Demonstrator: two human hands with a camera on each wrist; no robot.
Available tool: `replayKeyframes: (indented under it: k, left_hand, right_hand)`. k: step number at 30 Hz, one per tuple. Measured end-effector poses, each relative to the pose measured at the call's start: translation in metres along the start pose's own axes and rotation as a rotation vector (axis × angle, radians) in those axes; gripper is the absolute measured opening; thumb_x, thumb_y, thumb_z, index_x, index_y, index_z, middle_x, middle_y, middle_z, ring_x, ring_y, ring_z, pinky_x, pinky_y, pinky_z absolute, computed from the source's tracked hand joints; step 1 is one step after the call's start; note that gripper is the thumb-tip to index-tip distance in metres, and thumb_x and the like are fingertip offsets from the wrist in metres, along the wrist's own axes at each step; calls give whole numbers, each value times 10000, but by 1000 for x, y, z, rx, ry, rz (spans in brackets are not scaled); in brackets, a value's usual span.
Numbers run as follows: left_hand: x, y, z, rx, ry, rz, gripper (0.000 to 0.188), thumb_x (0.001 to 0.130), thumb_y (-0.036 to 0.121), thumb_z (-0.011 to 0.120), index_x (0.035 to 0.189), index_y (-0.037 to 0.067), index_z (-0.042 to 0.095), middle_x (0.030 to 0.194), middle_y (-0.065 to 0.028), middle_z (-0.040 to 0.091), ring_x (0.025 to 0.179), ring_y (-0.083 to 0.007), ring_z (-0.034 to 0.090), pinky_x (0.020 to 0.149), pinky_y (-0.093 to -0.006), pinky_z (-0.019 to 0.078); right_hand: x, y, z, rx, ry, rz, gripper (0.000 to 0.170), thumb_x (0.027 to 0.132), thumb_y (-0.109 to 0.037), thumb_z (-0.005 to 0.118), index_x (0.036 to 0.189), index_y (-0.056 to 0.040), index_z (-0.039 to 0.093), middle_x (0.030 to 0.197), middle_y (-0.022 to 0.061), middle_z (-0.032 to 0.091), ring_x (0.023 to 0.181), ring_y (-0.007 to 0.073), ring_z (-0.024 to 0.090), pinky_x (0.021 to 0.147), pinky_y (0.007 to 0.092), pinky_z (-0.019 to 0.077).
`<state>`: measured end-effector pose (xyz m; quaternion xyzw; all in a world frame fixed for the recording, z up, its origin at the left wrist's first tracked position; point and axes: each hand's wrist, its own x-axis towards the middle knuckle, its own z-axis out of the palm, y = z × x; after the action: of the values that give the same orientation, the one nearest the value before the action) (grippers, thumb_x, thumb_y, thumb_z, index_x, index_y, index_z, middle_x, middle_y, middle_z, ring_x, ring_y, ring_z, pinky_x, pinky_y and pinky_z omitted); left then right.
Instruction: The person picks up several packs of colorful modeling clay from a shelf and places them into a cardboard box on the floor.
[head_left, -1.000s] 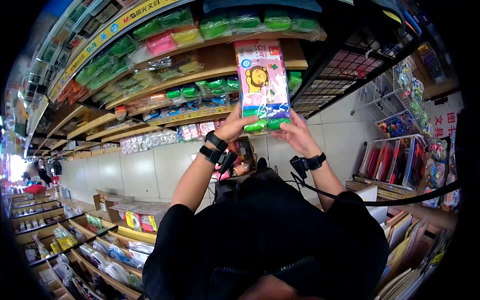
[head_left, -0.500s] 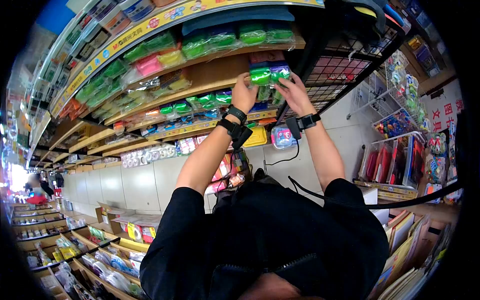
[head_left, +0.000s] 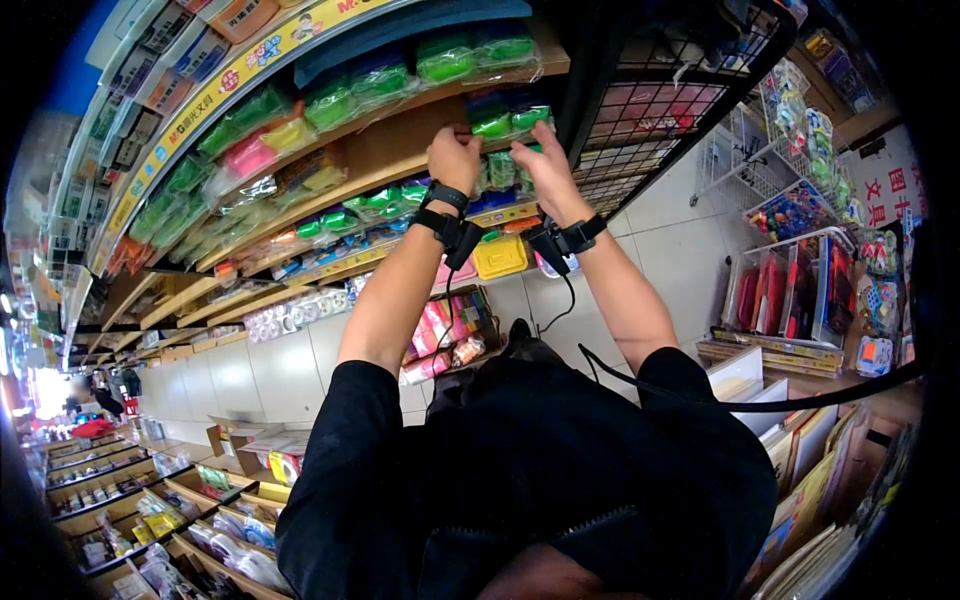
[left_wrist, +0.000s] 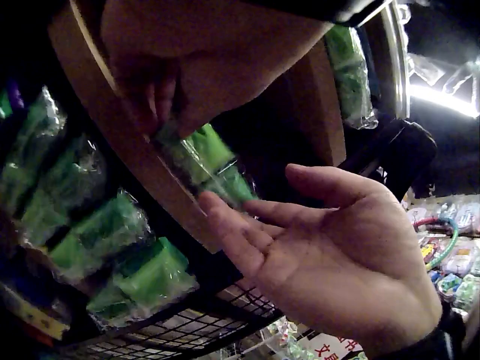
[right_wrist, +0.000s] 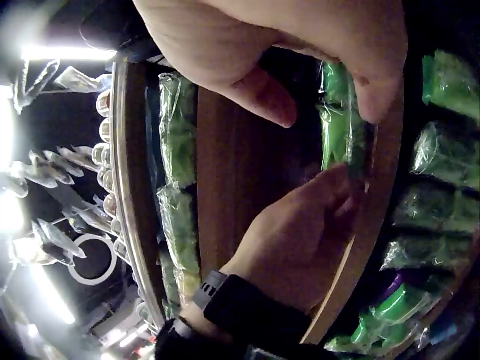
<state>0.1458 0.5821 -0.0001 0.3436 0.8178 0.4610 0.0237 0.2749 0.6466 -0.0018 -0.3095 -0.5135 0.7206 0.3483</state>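
The pack of modelling clay (head_left: 508,122), in clear plastic with green blocks at its near end, lies on a wooden shelf (head_left: 405,143), mostly inside it. At its left corner, my left hand (head_left: 455,160) pinches the pack's edge with curled fingers. My right hand (head_left: 548,172) is on the other side, its fingers mostly straight and the fingertips at the pack's right end. In the left wrist view the right palm faces the camera beside the green blocks (left_wrist: 206,154). The rest of the pack is hidden in the dark of the shelf.
Similar green packs (head_left: 350,95) fill the shelf above, and more green packs (head_left: 400,200) sit on the shelf below. A black wire mesh panel (head_left: 650,110) borders the shelf on the right. A yellow box (head_left: 500,257) stands low beneath my hands. A black cable (head_left: 780,405) runs off right.
Both hands have carried the pack of modelling clay forward and up from in front of my body into the shelf. Its printed face no longer shows. The right fingers have straightened.
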Motion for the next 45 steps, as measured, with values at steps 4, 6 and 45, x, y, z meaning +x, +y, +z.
replayKeyframes:
  k: [4,6,45]
  left_hand:
    - [2,6,-8,118,-5,-30,238,697,213,701,825,20,645,793,-143,657,759,-310,631,671,-383,497]
    - [-3,7,-12,150,53,7,240,700,210,699,833,18,644,796,-147,656,772,-313,630,682,-379,498]
    - [-317,-351,-28,499,-454,-981,796,683,340,670,1293,22,268,1217,-211,385,1119,-356,429,953,-408,374]
  right_hand:
    - [-6,-9,-3,43,-118,94,742,795,10,515,1408,-7,97,1461,164,128,1206,267,425,972,332,358]
    - [-8,-11,-6,45,-131,99,738,805,2,518,1411,-17,97,1463,150,133,1199,262,432,967,334,364]
    - [-358,233,-132,-651,-72,1035,308,862,-101,547,1149,10,529,941,90,624,809,156,573,739,273,459]
